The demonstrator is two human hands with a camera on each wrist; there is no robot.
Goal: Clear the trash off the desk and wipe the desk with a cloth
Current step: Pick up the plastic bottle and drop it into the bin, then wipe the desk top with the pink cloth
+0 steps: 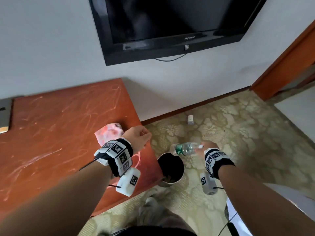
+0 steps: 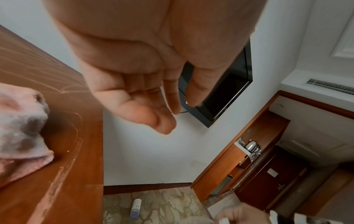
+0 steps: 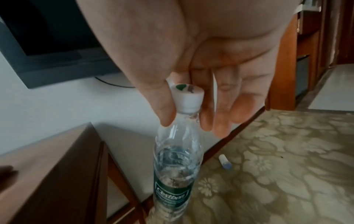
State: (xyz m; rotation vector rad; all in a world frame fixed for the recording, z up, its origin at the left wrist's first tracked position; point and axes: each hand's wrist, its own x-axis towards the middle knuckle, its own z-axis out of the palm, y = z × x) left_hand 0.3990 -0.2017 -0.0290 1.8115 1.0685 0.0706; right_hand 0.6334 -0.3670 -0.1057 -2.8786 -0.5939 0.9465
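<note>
R hand point(image 1: 208, 146) pinches plastic bottle point(image 1: 185, 149) by its white cap point(image 3: 186, 94), thumb one side, fingers other; bottle looks near empty. Head view: bottle's long axis roughly level, base pointing left, body just beyond and above rim of bin point(image 1: 171, 169) on carpet beside bench point(image 1: 51, 133). Judgement: drop needs base tipped down and drawn back over bin mouth, else it may clip rim. L hand point(image 1: 139, 137) holds nothing, fingers loosely curled, over bench's right edge. Pink cloth point(image 1: 110, 133) lies crumpled on bench just beyond L wrist, so L is nearer for the wipe. Small white tube point(image 1: 190, 119) on carpet near wall.
</note>
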